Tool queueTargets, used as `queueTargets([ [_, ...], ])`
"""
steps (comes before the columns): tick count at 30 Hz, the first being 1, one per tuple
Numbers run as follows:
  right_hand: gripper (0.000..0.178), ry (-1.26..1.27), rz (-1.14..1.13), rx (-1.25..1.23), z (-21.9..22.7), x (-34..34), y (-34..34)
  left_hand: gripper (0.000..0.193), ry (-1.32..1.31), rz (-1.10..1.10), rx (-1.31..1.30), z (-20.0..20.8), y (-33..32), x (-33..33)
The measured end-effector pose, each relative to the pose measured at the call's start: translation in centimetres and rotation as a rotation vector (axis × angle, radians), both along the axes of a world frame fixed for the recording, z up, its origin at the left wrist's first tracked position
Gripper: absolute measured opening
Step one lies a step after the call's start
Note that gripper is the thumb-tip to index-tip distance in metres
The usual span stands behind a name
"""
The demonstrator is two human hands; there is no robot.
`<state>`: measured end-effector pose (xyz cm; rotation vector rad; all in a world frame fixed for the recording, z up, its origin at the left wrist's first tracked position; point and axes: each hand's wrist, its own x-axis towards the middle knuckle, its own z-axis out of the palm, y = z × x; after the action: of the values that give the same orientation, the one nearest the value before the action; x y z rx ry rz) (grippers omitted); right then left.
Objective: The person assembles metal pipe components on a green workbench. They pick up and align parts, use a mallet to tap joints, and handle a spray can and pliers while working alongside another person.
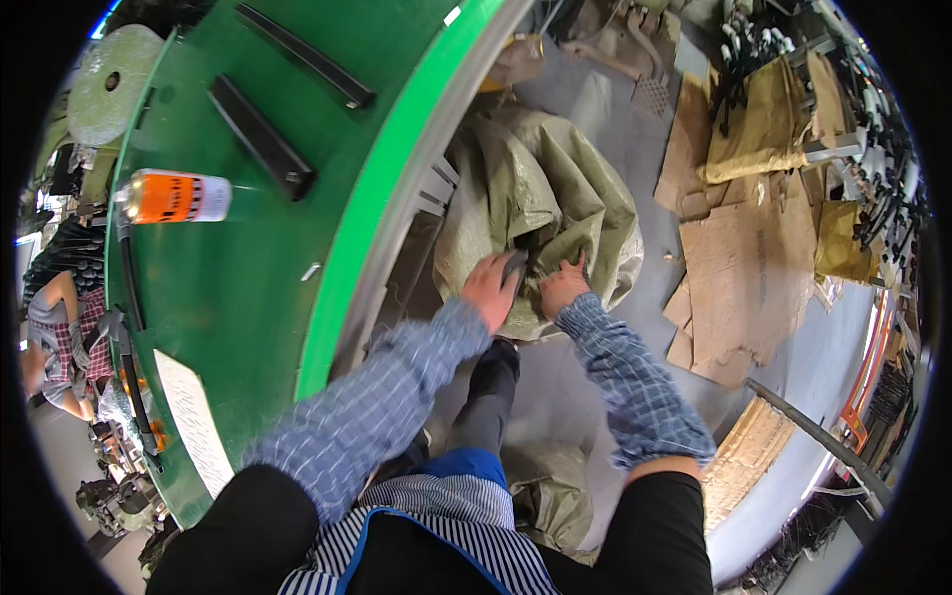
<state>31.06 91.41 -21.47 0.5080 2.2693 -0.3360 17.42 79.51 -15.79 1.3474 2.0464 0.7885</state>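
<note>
A large olive-green woven sack [585, 183] stands crumpled on the floor in front of me, its folds gathered near my hands. My right hand [563, 287] is closed on the near part of the sack, pinching its fabric. Just to the left, my left hand [490, 290] bends its fingers around a small dark grey piece [514, 266] at the sack's opening; what kind of thing it is I cannot make out. The inside of the sack is hidden by its folds.
A green-topped table [268, 238] on the left carries an orange-and-white spray can [178, 196], black bars [262, 137] and a paper sheet [191, 416]. Flattened cardboard [749, 278] lies at right. Another sack [548, 486] rests by my legs. A person [69, 337] is at far left.
</note>
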Motion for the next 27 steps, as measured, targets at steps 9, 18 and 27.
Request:
queueTargets([
  [9,0.021,0.153,-0.024,-0.096,0.7,10.1,0.7,0.064,0.751,-0.488,-0.848,-15.3,8.5,-5.5],
  [18,0.027,0.372,-0.428,0.14,-15.4,-5.1,11.4,0.046,0.491,0.156,-0.447,-9.5,11.6,-6.2],
  [27,0.063,0.596,-0.361,0.279,-20.9,-7.1,9.0,0.051,0.212,0.292,-0.113,-8.0,13.4,-7.1],
])
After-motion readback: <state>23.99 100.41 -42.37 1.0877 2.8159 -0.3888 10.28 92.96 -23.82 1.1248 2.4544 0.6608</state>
